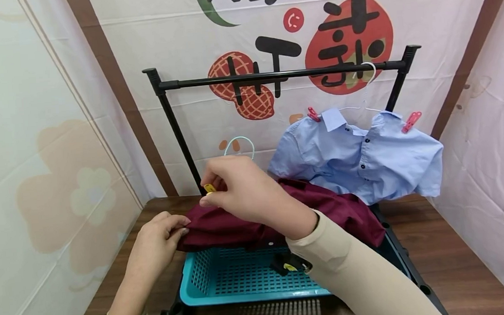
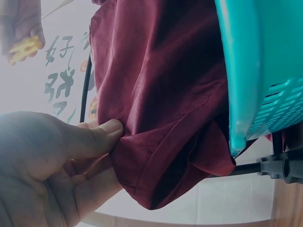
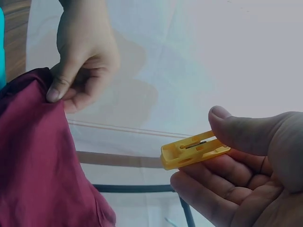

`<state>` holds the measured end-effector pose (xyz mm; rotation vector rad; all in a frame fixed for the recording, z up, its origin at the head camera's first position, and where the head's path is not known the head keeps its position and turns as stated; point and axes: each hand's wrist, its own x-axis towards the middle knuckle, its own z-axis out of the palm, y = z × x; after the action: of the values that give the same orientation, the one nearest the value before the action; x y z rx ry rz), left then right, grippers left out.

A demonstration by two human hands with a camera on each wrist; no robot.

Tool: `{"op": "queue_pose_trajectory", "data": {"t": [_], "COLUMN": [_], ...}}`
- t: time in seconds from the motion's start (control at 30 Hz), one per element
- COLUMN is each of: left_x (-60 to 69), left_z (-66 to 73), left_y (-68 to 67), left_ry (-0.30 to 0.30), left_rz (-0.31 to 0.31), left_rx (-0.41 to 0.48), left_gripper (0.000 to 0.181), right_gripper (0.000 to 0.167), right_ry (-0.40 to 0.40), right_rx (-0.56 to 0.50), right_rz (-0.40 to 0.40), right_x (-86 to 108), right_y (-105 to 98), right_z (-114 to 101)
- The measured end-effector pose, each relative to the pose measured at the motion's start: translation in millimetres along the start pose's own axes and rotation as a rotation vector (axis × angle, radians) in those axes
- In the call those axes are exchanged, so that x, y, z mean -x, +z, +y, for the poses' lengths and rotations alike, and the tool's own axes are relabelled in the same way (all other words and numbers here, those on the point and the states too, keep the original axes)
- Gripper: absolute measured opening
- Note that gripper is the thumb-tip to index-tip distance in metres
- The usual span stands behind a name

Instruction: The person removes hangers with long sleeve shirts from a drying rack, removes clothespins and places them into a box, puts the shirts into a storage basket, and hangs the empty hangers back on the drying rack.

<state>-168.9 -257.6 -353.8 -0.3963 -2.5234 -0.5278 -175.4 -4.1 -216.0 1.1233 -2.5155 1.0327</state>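
A maroon shirt lies across the back of a teal basket. My left hand pinches the shirt's left end, a sleeve edge, between thumb and fingers; the left wrist view shows the thumb pressed on the cloth. Above the shirt, my right hand holds a yellow clothespin between thumb and curled fingers, apart from the cloth. Behind that hand rises the hook of a light-teal hanger; the rest of the hanger is hidden.
A black rack stands over the wooden table. From its right part hangs a light-blue shirt on a white hanger, with a red clothespin and another red clothespin at the shoulders.
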Motion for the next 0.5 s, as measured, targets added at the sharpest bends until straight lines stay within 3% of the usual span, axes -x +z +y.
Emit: {"op": "queue_pose_trajectory", "data": {"t": [0.5], "left_x": [-0.4], "left_z": [-0.7], "left_y": [0.5], "left_ry": [0.009], "left_rz": [0.013], "left_rx": [-0.014], "left_gripper": [0.017], "right_gripper": [0.017], "right_ry": [-0.044], "right_rx": [-0.052], "right_rz": [0.181], "right_x": [61.7], "right_y": [-32], "right_z": [28]}}
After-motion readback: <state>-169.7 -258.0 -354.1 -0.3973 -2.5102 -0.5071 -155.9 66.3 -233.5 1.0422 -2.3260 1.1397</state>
